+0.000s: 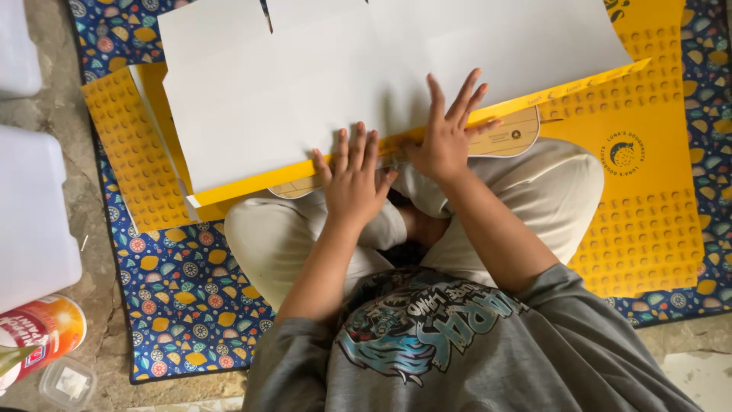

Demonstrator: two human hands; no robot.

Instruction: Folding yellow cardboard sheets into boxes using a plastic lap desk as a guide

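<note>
Seen from above, cross-legged on a patterned mat [183,297] in blue with lemon and flower shapes. Across the lap, a large flat cardboard sheet [320,84], white on the upper face and yellow along the near edge, still unfolded, tilted so the left end lies lower than the right.

Left hand [352,181]: palm down, fingers spread apart and flat, pressing on the near yellow edge of the cardboard sheet just above the left knee; gripping nothing, only resting on top.

Right hand [446,130]: also open and flat, fingers fanned wide, laid on the white face of the same sheet right at the yellow border, just beside the left hand and a little further up.

Under the sheet's near edge, a pale tan flap [509,137] with rounded corners, poking out to the right of the right hand. Beneath and to the sides, more yellow cardboard [648,198] with rows of small printed shapes and a round dark emblem, spread flat on the mat.

Far left, on bare stone floor [84,252]: white plastic containers [30,214], an orange and white can [42,332] lying on its side, a small clear lidded tub [67,381]
</note>
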